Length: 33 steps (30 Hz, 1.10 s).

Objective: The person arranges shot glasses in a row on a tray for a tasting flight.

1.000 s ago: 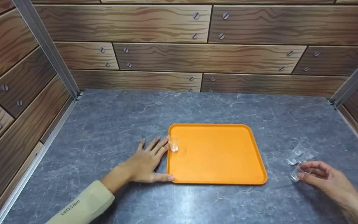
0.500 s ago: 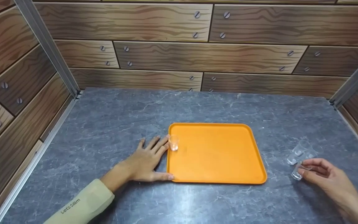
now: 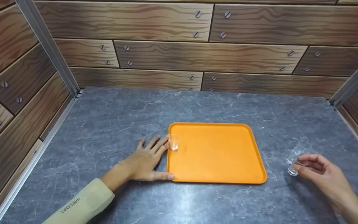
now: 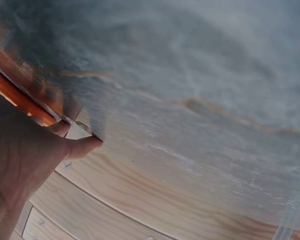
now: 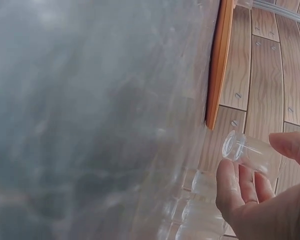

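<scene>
An orange tray (image 3: 222,161) lies on the grey stone table. One small clear glass (image 3: 173,142) stands upright on it, just inside the left rim. My left hand (image 3: 154,160) lies flat on the table against the tray's left edge (image 4: 15,92), fingers straight, thumb along the near left corner. To the right of the tray my right hand (image 3: 300,164) pinches another small clear glass (image 3: 292,170) between thumb and fingers. In the right wrist view that glass (image 5: 250,152) is tilted on its side, just above the table.
More small clear glasses (image 3: 301,148) stand on the table just behind my right hand, also in the right wrist view (image 5: 200,210). Wood-pattern walls (image 3: 197,56) with metal corner posts enclose the table at the back and on both sides.
My right hand has drawn its glass slightly up and left, nearer the standing glasses. The left hand, the tray and the glass on it have not moved.
</scene>
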{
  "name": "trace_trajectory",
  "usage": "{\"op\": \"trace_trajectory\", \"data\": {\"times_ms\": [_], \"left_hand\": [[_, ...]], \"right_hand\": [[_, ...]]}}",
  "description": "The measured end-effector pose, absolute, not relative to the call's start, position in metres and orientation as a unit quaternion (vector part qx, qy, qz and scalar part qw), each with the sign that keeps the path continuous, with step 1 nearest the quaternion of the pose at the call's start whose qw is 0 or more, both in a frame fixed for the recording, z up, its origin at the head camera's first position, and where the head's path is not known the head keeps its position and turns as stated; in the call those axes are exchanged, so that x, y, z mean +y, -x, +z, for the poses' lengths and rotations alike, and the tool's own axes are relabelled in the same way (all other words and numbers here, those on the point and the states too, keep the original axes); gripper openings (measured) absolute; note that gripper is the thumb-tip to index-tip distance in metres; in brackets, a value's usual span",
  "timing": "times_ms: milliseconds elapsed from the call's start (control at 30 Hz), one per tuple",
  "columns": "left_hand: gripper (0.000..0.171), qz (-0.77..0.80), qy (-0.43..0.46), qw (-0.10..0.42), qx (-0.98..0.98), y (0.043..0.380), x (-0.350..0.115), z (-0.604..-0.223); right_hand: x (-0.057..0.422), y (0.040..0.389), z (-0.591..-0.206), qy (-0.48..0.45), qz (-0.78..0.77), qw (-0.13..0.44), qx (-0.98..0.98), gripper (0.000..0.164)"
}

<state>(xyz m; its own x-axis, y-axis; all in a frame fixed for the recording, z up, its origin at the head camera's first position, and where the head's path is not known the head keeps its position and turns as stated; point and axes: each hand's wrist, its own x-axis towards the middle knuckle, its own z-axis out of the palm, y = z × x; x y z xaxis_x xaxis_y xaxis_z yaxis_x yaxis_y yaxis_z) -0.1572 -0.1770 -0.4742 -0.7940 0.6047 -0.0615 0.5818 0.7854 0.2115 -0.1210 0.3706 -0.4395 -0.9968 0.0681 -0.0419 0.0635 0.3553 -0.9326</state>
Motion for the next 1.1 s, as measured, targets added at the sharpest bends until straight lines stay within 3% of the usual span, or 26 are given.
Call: {"op": "trace_trajectory", "data": {"times_ms": [1100], "left_hand": [[0.115, 0.085, -0.320, 0.050, 0.942, 0.157, -0.178, -0.475]], "right_hand": [[0.309, 0.141, -0.423, -0.032, 0.609, 0.019, -0.792, 0.032]]}}
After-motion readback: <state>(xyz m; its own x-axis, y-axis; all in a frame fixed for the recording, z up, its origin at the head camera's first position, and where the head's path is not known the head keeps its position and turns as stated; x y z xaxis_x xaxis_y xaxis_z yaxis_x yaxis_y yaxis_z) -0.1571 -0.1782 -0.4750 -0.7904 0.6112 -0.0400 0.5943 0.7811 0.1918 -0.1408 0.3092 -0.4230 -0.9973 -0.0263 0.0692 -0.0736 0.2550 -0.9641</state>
